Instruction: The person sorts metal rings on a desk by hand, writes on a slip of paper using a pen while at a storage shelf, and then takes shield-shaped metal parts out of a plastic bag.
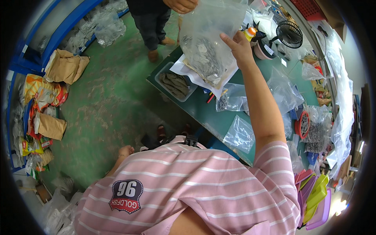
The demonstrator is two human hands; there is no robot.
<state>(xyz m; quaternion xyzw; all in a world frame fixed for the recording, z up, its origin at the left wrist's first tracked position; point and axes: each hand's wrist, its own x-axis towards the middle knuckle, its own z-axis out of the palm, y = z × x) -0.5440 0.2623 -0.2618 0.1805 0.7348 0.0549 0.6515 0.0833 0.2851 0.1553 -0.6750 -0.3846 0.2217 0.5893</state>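
Observation:
My right hand (239, 49) reaches out over the table and grips the right edge of a large clear plastic bag (209, 58), its thumb lying across the near side. Small greyish pieces, too indistinct to name, fill the bag's lower part. At the bag's upper left is another person's hand (181, 5). Beneath the bag lie white paper sheets (181, 67). Low at my left side, my left hand (126, 151) is curled in a loose fist, with nothing visible in it.
A clear tub (158, 76) with dark cloth-like contents stands at the corner of the green table (203, 117). Small plastic bags (239, 134), a black fan (289, 34) and a red cable coil (302, 124) lie further right. Brown paper sacks (64, 66) line the left side. Someone's legs (152, 27) are beyond.

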